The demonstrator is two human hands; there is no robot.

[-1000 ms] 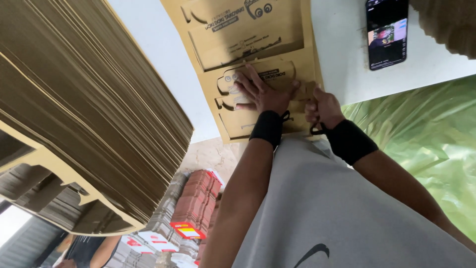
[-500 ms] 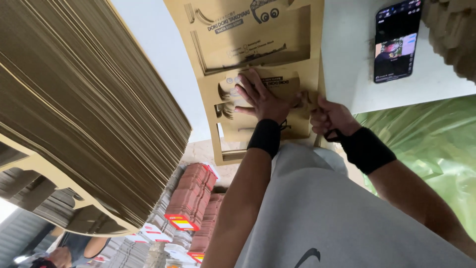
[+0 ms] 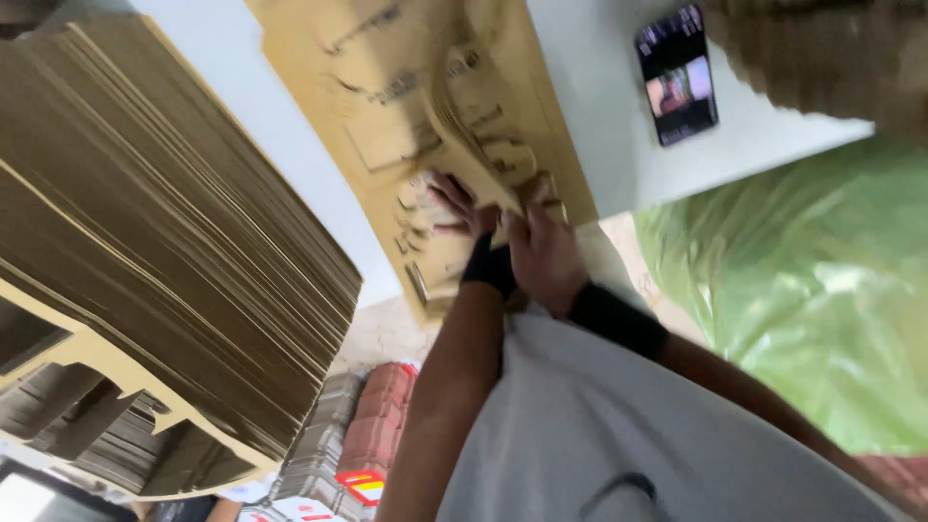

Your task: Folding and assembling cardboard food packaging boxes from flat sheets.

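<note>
Head view: left hand and right hand both grip the cardboard flap, left of the phone.

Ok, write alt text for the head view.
Two hands, left hand and right hand, fold a flat cardboard sheet on a white table. A tall cardboard stack stands left; a phone lies right.
</note>
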